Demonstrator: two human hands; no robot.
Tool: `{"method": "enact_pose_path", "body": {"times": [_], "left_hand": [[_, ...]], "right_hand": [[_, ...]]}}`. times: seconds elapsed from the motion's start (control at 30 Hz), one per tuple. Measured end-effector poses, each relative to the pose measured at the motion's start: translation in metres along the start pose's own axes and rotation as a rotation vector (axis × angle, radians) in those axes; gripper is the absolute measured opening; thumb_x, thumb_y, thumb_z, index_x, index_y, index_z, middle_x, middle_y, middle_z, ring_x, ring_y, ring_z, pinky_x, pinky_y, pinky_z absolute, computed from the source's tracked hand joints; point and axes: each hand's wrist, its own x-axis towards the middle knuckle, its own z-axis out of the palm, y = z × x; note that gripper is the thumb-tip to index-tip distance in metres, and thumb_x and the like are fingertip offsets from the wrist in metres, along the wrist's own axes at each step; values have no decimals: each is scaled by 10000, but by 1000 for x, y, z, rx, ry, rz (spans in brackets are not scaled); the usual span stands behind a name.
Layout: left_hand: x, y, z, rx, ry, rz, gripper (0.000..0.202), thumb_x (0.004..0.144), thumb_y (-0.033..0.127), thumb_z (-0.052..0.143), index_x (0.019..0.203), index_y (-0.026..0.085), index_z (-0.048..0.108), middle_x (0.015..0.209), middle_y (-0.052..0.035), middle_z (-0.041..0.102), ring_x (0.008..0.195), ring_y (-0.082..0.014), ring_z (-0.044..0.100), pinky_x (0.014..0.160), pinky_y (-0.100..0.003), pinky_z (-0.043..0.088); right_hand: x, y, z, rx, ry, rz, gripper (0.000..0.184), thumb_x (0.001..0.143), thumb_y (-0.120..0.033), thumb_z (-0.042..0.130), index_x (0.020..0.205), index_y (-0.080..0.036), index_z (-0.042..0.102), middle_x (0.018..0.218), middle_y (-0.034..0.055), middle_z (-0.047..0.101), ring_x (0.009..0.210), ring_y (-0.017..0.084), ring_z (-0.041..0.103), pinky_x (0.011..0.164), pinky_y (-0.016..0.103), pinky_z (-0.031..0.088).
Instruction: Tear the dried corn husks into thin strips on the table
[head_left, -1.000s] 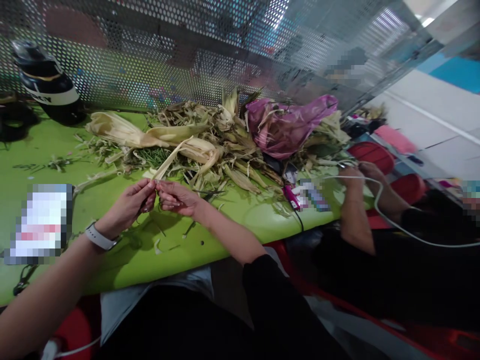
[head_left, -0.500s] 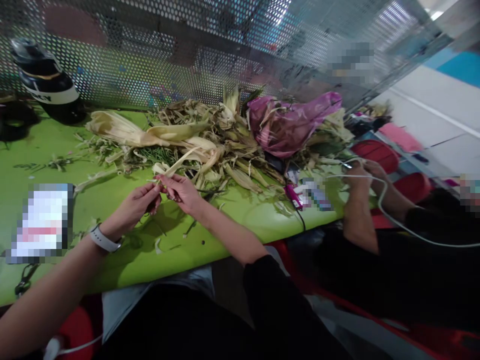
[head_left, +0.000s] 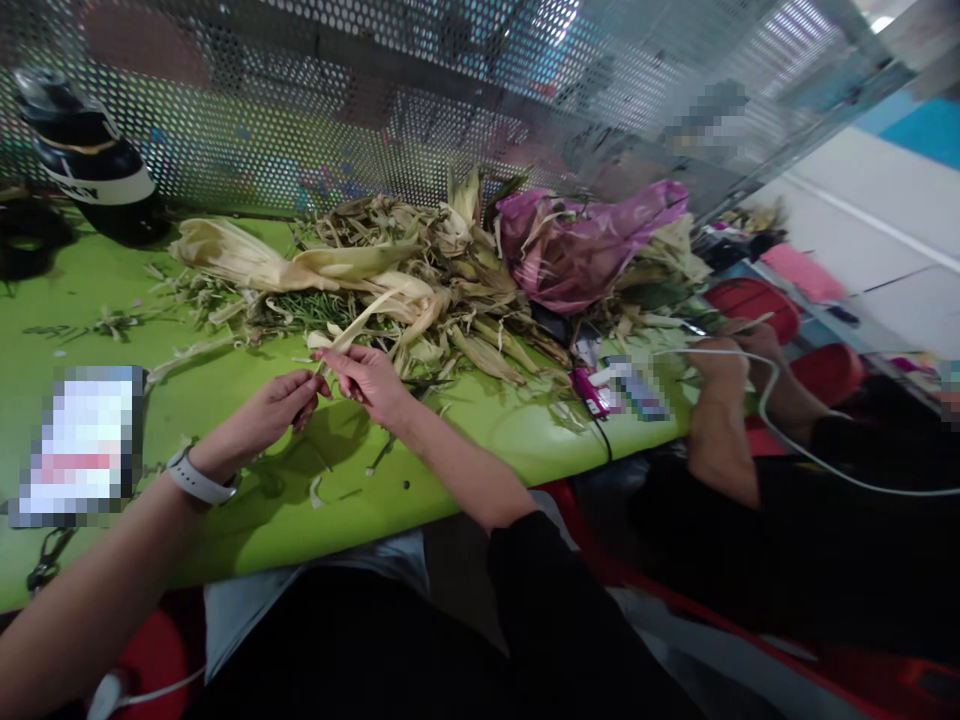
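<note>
My left hand (head_left: 274, 408) and my right hand (head_left: 369, 382) meet over the green table (head_left: 225, 520), fingertips pinched together on the near end of a pale corn husk strip (head_left: 358, 324). The strip slants up and away toward a heap of dry corn husks (head_left: 420, 280) at the middle of the table. A white watch band circles my left wrist (head_left: 196, 477). What lies inside the pinch beyond the strip's end is hidden by my fingers.
A pink plastic bag (head_left: 577, 250) lies on the heap's right side. A black-and-white helmet (head_left: 90, 160) stands at the far left before a perforated metal screen (head_left: 360, 110). A co-worker's hands (head_left: 724, 360) hold a white cable at the right. Red stools stand below.
Both my hands moved slightly away from me toward the husk heap, still pinching the strip. The co-worker's hands shifted a little with the cable.
</note>
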Motion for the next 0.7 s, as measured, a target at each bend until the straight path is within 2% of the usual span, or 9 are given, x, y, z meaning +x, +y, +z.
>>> {"method": "enact_pose_path", "body": {"times": [0.07,0.17,0.27,0.33,0.43,0.53,0.6,0.7], "left_hand": [[-1,3,-2,-122,39,-26,214,920,301,553,763,158,579,564,35,442,489,-86,365,472,-190,312],[-3,12,-8,-376,109,-32,151,942,209,517,827,130,574,583,51,378,493,-66,321,462,-161,287],[-4,19,-15,-533,146,-5,134,951,153,496,838,119,560,584,59,356,486,-55,298,445,-143,280],[-4,21,-18,-587,156,-8,125,948,137,500,839,120,559,581,62,361,474,-48,300,433,-133,287],[-3,19,-18,-561,161,-67,113,937,135,521,841,124,581,637,34,488,501,-44,423,472,-125,385],[-2,17,-16,-447,178,-170,130,931,162,544,843,123,630,805,-26,650,593,-61,582,568,-141,501],[-2,18,-13,-398,178,-218,144,929,166,545,854,121,659,852,-48,686,615,-73,629,576,-145,523],[-2,19,-10,-342,151,-258,130,911,163,562,851,115,666,868,-74,705,604,-95,657,514,-152,511]], "right_hand": [[1,-5,-5,-33,-65,32,341,800,-479,678,882,-148,669,405,-112,420,356,32,301,397,197,206],[1,-16,-13,-60,-179,92,216,899,-304,522,948,-138,652,413,-110,404,352,40,274,393,183,212],[-2,-25,-17,-90,-220,124,209,882,-143,463,1033,-141,607,441,-118,385,367,43,255,395,165,200],[-5,-28,-16,-113,-242,112,202,884,-133,482,1062,-154,576,471,-118,388,392,43,272,407,155,214],[-9,-32,-13,-154,-295,63,181,914,-187,510,1091,-167,545,510,-110,400,421,45,296,417,153,229],[-12,-32,-11,-204,-344,25,195,934,-223,518,1123,-176,522,532,-103,424,433,47,315,422,159,235],[-12,-31,-11,-244,-376,14,197,946,-242,517,1132,-179,509,552,-95,458,443,49,341,433,162,250],[-11,-27,-11,-317,-414,-10,190,958,-250,516,1133,-178,498,586,-73,519,498,56,419,476,162,304]]}}
